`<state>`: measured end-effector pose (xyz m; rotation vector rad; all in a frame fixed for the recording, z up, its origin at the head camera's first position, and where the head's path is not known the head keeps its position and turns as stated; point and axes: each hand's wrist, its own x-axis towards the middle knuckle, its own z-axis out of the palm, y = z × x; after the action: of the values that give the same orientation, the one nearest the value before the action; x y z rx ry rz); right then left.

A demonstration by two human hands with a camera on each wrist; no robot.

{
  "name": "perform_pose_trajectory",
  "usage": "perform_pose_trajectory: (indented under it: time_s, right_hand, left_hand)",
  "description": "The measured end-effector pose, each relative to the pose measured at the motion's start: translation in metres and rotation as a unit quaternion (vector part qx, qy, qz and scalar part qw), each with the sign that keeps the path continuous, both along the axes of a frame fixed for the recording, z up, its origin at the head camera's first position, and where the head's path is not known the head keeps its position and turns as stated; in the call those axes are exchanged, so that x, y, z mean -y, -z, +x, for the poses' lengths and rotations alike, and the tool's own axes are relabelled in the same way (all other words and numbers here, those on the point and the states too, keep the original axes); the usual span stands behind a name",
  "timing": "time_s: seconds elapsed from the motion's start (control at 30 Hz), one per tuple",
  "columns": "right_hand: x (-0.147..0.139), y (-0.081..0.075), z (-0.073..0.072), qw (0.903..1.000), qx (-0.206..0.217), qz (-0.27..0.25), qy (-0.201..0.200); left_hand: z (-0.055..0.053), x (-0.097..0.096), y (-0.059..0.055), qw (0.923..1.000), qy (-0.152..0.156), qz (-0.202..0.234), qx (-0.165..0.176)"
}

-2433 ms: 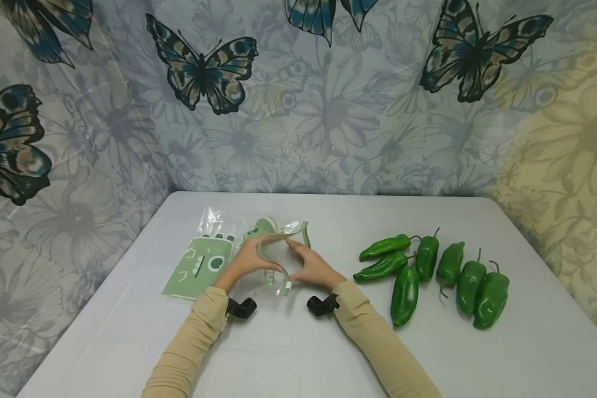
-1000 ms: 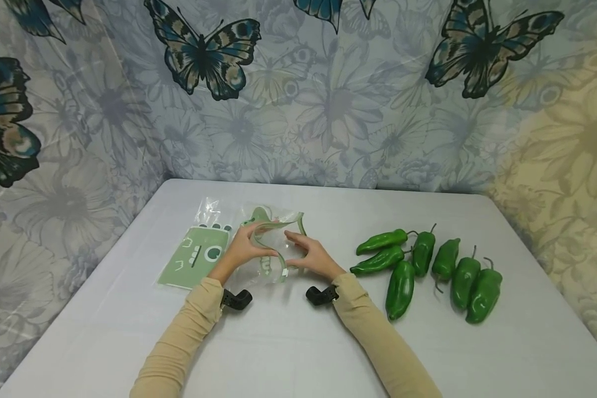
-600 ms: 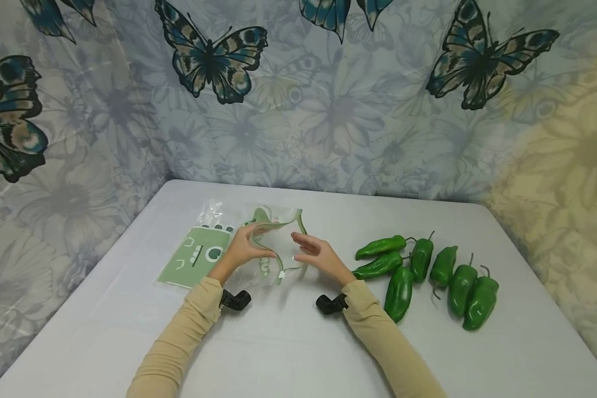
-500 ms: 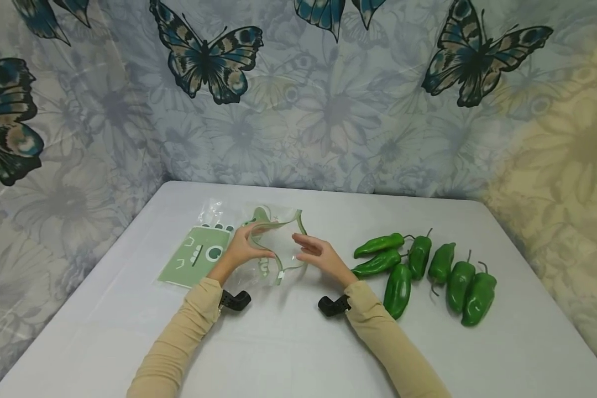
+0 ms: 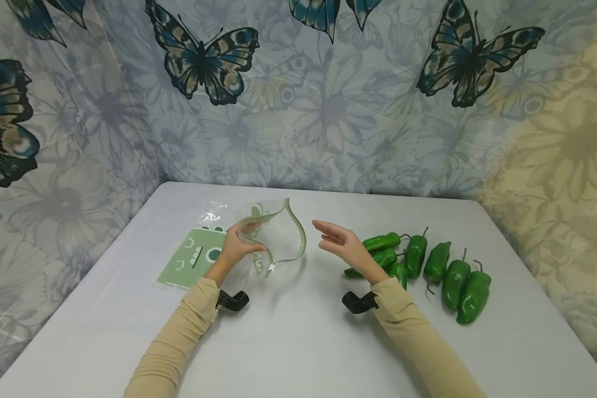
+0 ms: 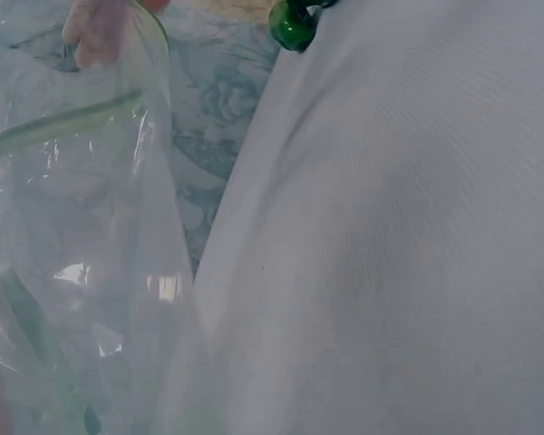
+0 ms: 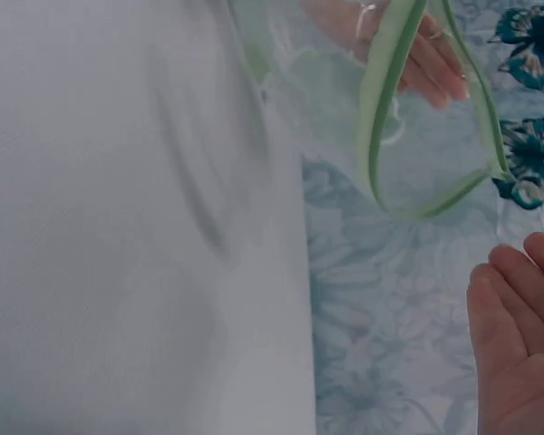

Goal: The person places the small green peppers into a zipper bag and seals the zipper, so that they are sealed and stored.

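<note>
My left hand (image 5: 235,246) holds the near-left side of a clear plastic zip bag (image 5: 303,235), its mouth spread wide and edged in light green. The bag stands raised off the table, facing right. In the right wrist view the left fingers (image 7: 426,68) show through or behind the clear film, so their exact grip is partly hidden. The left wrist view shows the bag's transparent side (image 6: 82,208) close up. My right hand (image 5: 347,246) is apart from the bag, between it and the peppers, with fingers straight and nothing held; its palm (image 7: 526,381) shows in the right wrist view.
Several glossy green peppers (image 5: 456,282) lie at the right of the white table (image 5: 288,342), some partly hidden behind my right hand and wrist. A flat green cartoon-face bag (image 5: 189,260) lies left of my left hand. Patterned fabric (image 5: 318,138) hangs behind the table.
My right hand has come away from the bag's mouth and moved right toward the peppers, fingers straightening. The left hand keeps hold; the mouth has turned rightward and looks wider.
</note>
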<state>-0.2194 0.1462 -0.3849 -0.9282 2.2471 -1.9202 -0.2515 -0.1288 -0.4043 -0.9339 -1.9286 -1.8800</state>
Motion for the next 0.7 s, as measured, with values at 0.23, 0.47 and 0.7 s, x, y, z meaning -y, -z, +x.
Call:
perform_pose_trajectory:
  time_s: [0.23,0.47,0.7]
  right_hand:
    - [-0.035,0.001,0.014,0.9993,-0.016,0.019,0.030]
    - [-0.075,0.008,0.038,0.9967,-0.019,0.009,0.078]
    - [-0.107,0.022,0.051,0.9800,-0.022,0.053,0.191]
  left_hand:
    - [-0.012,0.000,0.013,0.9922,0.067,0.105,0.013]
    - [-0.011,-0.004,0.011,0.9826,0.085,0.160,0.040]
    - [-0.010,-0.004,0.014,0.9825,0.076,0.164,0.045]
